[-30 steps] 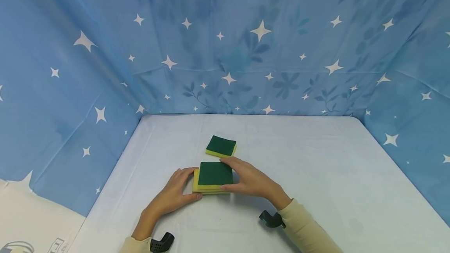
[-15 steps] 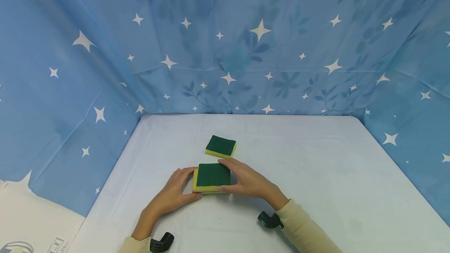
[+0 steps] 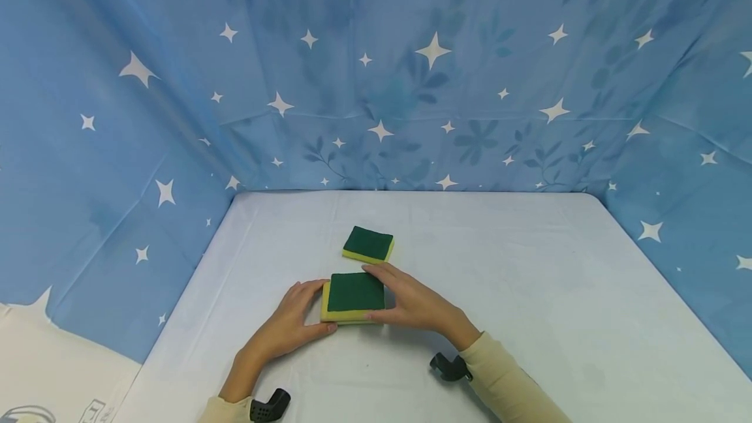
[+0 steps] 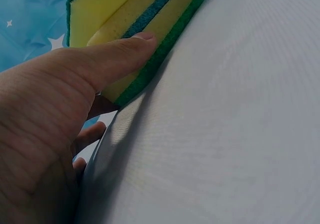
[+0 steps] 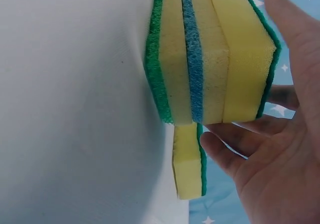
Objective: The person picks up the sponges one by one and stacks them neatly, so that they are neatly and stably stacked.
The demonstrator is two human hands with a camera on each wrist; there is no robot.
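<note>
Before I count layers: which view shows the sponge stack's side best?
The right wrist view: the sponge stack shows its green, yellow and blue layers edge-on. The left wrist view has a thumb across it; the head view shows mainly its green top.

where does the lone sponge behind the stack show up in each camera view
Head: lone sponge lies mid-table, just beyond the stack.
Left wrist: not in it.
Right wrist: lone sponge shows edge-on, low centre, below the stack.
Shared landmark: the sponge stack, in all three views.
</note>
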